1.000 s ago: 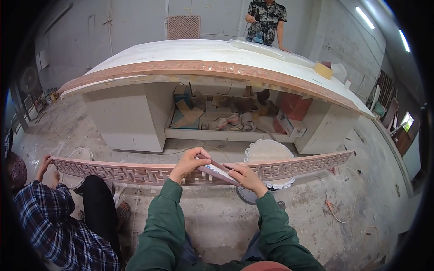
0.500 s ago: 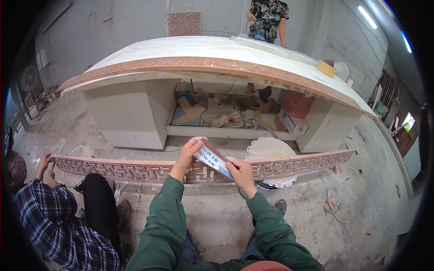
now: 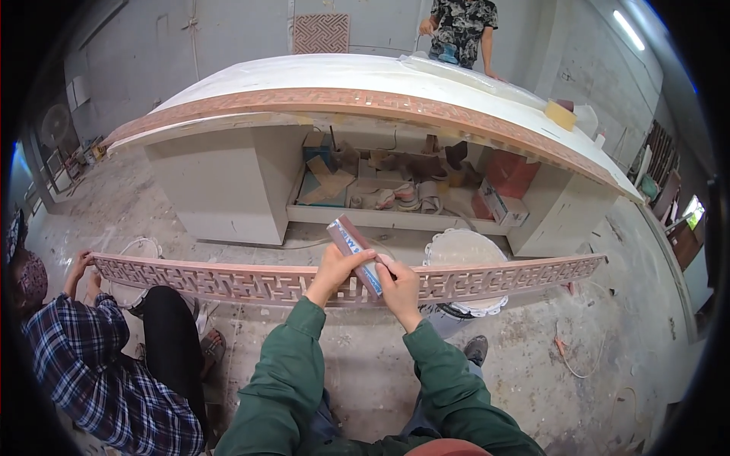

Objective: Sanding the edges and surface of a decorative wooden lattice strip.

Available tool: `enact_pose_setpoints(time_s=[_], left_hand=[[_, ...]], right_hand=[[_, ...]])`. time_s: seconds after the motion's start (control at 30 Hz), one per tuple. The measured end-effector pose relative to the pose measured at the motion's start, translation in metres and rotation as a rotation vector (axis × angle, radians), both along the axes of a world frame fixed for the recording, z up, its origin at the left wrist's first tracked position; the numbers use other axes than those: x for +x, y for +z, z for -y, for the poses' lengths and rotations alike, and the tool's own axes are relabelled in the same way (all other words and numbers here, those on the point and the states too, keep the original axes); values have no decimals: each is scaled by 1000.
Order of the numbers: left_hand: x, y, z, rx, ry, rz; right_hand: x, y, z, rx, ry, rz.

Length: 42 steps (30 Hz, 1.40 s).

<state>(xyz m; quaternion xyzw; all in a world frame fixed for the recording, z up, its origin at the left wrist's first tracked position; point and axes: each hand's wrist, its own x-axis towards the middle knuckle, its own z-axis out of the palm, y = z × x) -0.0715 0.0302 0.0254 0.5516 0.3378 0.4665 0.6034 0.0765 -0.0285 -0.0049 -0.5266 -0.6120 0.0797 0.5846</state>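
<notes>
A folded strip of sandpaper (image 3: 348,237), brown on its gritty side and white with blue print on its back, slants between my two hands. My left hand (image 3: 334,272) grips its left side, with the thumb across the printed face. My right hand (image 3: 401,290) pinches the lower end between thumb and fingers. Behind and below my hands runs a long, reddish openwork wooden lattice panel (image 3: 487,281), standing on its edge. Under its right part is a white bucket (image 3: 454,323).
At the left, a co-worker in a plaid shirt (image 3: 72,357) sits with a hand at the panel's end. Ahead stands a large white table (image 3: 304,72) bearing another lattice strip (image 3: 251,100); a person (image 3: 462,30) stands beyond it. An orange-ended cord (image 3: 561,346) lies on the floor.
The sandpaper has turned steeper and now looks folded narrower. My left hand has slid down from its upper end toward my right hand.
</notes>
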Motion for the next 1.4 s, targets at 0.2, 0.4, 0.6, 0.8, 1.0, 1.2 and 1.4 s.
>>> enact_pose_setpoints(time_s=[0.2, 0.4, 0.6, 0.8, 1.0, 1.2, 1.4], left_hand=[[-15, 0, -12, -28, -64, 20], [-7, 3, -13, -29, -80, 80], [-11, -4, -11, 25, -67, 62], [-11, 0, -8, -18, -106, 51], [-9, -1, -10, -7, -104, 42], [-7, -3, -12, -91, -62, 84], [-4, -8, -13, -27, 28, 104]], right_hand=[[0, 9, -5, -35, 85, -34], [10, 7, -8, -101, 77, -58], [15, 15, -3, -195, 145, 37], [11, 11, -5, -215, 231, -153], [3, 9, -8, -148, 133, -133], [0, 10, -8, -104, 70, -54], [-8, 7, -7, -78, -5, 55]])
